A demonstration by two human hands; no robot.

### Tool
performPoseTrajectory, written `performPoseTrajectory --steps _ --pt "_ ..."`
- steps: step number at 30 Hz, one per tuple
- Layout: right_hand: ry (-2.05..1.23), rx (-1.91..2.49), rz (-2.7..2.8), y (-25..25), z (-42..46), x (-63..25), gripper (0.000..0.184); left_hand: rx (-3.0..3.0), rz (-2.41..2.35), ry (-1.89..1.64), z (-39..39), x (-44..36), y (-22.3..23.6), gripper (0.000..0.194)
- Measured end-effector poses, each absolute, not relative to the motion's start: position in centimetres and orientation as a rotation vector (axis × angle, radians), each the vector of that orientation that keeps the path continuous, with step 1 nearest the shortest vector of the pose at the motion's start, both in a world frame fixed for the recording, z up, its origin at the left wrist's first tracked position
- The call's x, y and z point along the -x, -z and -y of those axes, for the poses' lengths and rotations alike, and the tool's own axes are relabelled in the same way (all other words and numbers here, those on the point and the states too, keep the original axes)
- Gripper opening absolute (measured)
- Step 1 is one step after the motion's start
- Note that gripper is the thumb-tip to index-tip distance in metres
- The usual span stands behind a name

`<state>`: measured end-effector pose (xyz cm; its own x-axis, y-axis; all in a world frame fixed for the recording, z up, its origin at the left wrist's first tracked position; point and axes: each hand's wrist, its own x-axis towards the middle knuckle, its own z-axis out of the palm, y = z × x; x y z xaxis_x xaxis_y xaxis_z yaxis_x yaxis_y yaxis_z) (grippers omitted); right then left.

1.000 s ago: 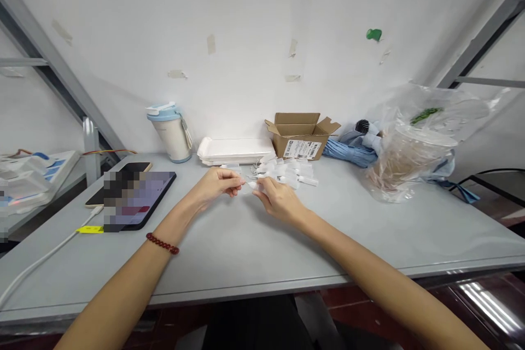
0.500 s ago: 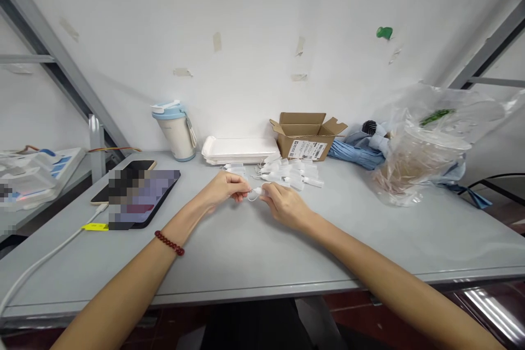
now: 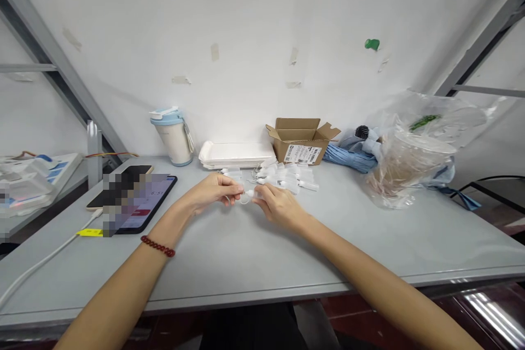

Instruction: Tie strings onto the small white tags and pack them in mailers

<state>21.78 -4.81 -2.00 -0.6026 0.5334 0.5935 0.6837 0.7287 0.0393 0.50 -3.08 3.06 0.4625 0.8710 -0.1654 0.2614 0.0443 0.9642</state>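
- White-tipped piece [image 3: 251, 193], with thin loop [image 3: 244, 203]: held over counter [image 3: 246, 251], between both hands.
- Left hand [image 3: 225, 191]: grip closed, looped end of piece pinched by fingertips.
- Right hand [image 3: 281, 205]: grip closed on body of piece, mostly hidden by fingers.
- Similar pieces [image 3: 287, 178] seen heaped just beyond right hand, in front of open carton [image 3: 301, 145].
- White trays [image 3: 238, 154] stacked between carton and tumbler [image 3: 174, 139].
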Motion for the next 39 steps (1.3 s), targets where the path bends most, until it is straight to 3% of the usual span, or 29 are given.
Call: performPoseTrajectory --steps 9,13,27,39 --pt "0.042 1.200 2.398 0.9 4.4 -22.4 0.031 -1.735 -1.279 -0.541 2.1 2.4 -4.2 0.024" --pt "0.084 1.326 2.427 0.4 3.8 -22.9 0.023 -1.719 -1.378 -0.488 1.3 3.4 -3.4 0.024" --pt "0.166 1.557 2.551 0.1 3.2 -23.4 0.026 -1.397 -1.568 -0.568 0.4 3.3 -1.7 0.030" --pt "0.167 1.496 2.538 0.5 2.8 -23.5 0.019 -1.716 -1.405 -0.634 0.9 2.0 -2.0 0.032"
